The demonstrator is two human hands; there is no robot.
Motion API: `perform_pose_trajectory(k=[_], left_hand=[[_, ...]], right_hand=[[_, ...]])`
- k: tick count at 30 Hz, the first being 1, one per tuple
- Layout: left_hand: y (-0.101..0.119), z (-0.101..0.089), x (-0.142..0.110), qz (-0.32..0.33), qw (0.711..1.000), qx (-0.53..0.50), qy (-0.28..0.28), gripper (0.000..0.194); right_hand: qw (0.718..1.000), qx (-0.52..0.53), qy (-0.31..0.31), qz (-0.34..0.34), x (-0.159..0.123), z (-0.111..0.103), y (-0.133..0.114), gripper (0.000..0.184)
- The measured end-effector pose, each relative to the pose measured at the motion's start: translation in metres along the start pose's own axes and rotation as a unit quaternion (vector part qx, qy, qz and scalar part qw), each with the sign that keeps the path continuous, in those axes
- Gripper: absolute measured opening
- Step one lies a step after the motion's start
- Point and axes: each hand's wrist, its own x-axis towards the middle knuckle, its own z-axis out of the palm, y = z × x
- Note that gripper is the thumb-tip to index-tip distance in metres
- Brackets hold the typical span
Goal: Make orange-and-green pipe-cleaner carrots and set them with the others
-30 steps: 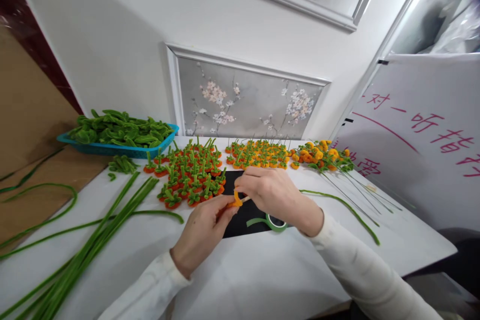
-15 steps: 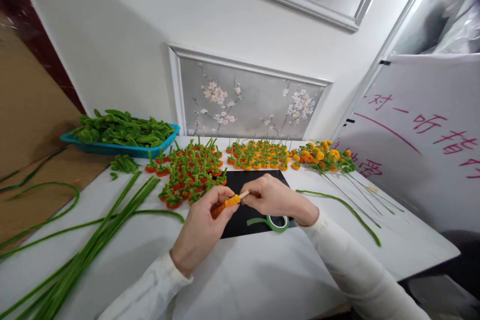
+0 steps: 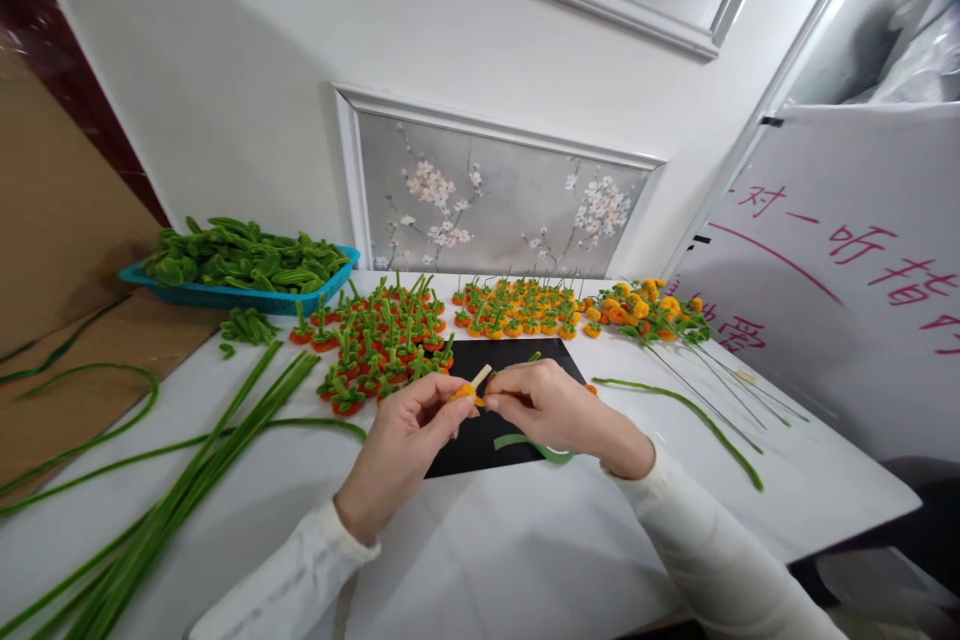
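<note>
My left hand [image 3: 405, 440] pinches an orange fuzzy pipe cleaner [image 3: 466, 392], which is wrapped about a pale wooden stick [image 3: 483, 378]. Close on its right, my right hand [image 3: 551, 405] has its thumb and fingers pressed together at the orange strand by the stick. A small green tip [image 3: 534, 356] and an orange bit [image 3: 592, 389] show behind the right hand; what they belong to is hidden. Below lies a black mat [image 3: 469, 445]. A roll of green tape [image 3: 556, 456], partly covered by the right hand, has its loose end pointing left.
Rows of orange-red pieces with green stems [image 3: 382, 340] and yellow-orange ones [image 3: 517, 305] stand behind the hands. Yellow flower bunches [image 3: 645, 310] lie at right, a blue tray [image 3: 225, 296] of green leaves at left. Long green pipe cleaners [image 3: 180, 490] cross the left side.
The right hand has come down from above the orange strand to its right side. The stick has tilted more upright. Green and orange bits now show behind the right hand.
</note>
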Motion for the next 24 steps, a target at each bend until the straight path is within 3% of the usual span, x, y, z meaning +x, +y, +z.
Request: perform_pose_trajectory(k=[15,24], left_hand=[[0.0052,-0.0006,-0.0023,-0.011,0.999,-0.023,-0.022,0.017],[0.0037,0.0007,-0.0004,0.014,0.999,0.028,0.011,0.02]], right_hand=[[0.998,-0.008,0.001,0.056,-0.0059,-0.0015,0.0027,0.019],[0.999,-0.05,-0.005,0.019,-0.01,0.0013,-0.0013,0.018]])
